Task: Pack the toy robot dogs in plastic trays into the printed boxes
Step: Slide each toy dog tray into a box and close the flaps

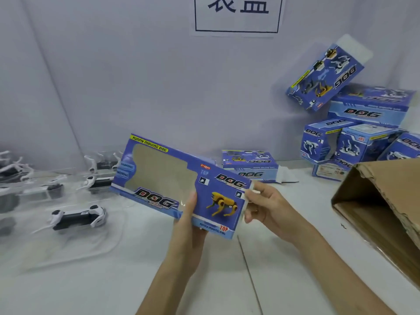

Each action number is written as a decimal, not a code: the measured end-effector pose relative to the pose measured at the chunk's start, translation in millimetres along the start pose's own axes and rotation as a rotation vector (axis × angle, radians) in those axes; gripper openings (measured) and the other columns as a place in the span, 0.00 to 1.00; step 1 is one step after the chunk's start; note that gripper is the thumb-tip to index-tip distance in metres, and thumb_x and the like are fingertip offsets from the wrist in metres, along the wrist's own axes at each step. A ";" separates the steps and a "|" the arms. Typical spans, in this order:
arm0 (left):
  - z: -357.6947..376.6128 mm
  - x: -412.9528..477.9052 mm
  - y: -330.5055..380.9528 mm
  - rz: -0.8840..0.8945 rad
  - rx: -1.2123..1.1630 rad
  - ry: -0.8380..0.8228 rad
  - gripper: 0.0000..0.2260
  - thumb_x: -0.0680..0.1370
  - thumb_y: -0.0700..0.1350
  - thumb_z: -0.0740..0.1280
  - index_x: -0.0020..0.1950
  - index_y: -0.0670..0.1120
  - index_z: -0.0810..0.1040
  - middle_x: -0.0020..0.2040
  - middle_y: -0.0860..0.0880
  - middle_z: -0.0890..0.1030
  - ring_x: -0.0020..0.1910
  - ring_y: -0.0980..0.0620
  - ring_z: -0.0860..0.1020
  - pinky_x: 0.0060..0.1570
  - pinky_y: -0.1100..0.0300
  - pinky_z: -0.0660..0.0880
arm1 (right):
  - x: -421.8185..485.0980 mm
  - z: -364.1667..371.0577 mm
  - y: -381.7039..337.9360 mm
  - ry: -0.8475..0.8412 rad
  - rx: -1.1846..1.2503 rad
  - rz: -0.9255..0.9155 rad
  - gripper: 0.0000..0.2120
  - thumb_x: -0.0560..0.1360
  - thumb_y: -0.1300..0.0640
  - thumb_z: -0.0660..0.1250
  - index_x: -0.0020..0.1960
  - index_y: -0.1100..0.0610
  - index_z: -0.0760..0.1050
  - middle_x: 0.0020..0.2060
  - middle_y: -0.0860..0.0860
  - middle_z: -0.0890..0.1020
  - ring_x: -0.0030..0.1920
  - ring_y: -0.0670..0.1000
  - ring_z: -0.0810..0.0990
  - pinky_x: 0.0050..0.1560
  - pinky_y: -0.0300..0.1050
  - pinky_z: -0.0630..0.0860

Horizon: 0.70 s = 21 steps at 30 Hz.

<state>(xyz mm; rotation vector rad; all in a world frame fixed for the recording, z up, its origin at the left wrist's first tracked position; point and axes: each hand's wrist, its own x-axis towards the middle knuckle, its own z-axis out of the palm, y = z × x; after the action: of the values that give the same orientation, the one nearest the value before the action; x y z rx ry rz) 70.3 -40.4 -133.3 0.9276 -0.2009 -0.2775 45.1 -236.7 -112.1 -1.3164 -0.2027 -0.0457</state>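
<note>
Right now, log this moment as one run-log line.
printed DOG box: held, window empty | left hand: grips near edge | right hand: pinches end flap | toy robot dog: in tray, left of box

Printed boxes: one flat box (227, 201), gripped by two hands, left hand (188, 226) and right hand (266, 205); one lone box (250, 165) just behind it; about six in the pile (363, 123) to its right, though overlap blurs the tally. Toy dogs in trays (77, 218) left of it: at least four, the farther ones too blurred to count. One cardboard carton (375, 212) to its right, one wall sign (237, 14) above it.
</note>
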 end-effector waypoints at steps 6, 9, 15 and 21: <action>-3.7 1.6 8.4 -0.017 -0.034 -0.042 0.22 0.76 0.62 0.64 0.63 0.53 0.83 0.62 0.44 0.83 0.54 0.46 0.84 0.51 0.51 0.82 | 4.4 0.1 2.3 0.222 -0.166 -0.231 0.07 0.76 0.60 0.68 0.53 0.55 0.81 0.49 0.52 0.85 0.42 0.52 0.83 0.40 0.43 0.79; -1.2 -0.8 6.7 -0.134 -0.044 -0.087 0.27 0.77 0.64 0.60 0.69 0.51 0.79 0.66 0.42 0.81 0.61 0.42 0.81 0.65 0.43 0.75 | 4.3 2.8 8.7 0.443 -0.668 -0.517 0.21 0.71 0.62 0.75 0.57 0.44 0.76 0.57 0.42 0.80 0.54 0.44 0.81 0.48 0.40 0.76; 7.6 -7.5 2.6 -0.259 -0.100 -0.215 0.31 0.82 0.63 0.53 0.71 0.41 0.76 0.64 0.40 0.80 0.58 0.40 0.82 0.57 0.46 0.79 | -1.9 9.0 6.4 0.354 -0.738 -0.697 0.21 0.69 0.57 0.75 0.59 0.46 0.75 0.58 0.46 0.82 0.58 0.49 0.81 0.55 0.50 0.79; 4.6 -1.6 3.1 -0.314 -0.036 -0.160 0.30 0.81 0.63 0.54 0.68 0.41 0.77 0.60 0.36 0.82 0.55 0.39 0.81 0.47 0.46 0.84 | 0.4 -1.9 -0.9 0.328 -0.592 -0.533 0.19 0.69 0.64 0.78 0.54 0.46 0.81 0.50 0.49 0.84 0.49 0.50 0.83 0.49 0.42 0.79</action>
<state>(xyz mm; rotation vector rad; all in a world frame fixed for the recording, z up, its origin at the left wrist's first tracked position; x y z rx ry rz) 67.9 -41.7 -128.2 0.9005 -0.1964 -0.6447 45.5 -238.7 -111.6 -1.7824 -0.2660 -0.8199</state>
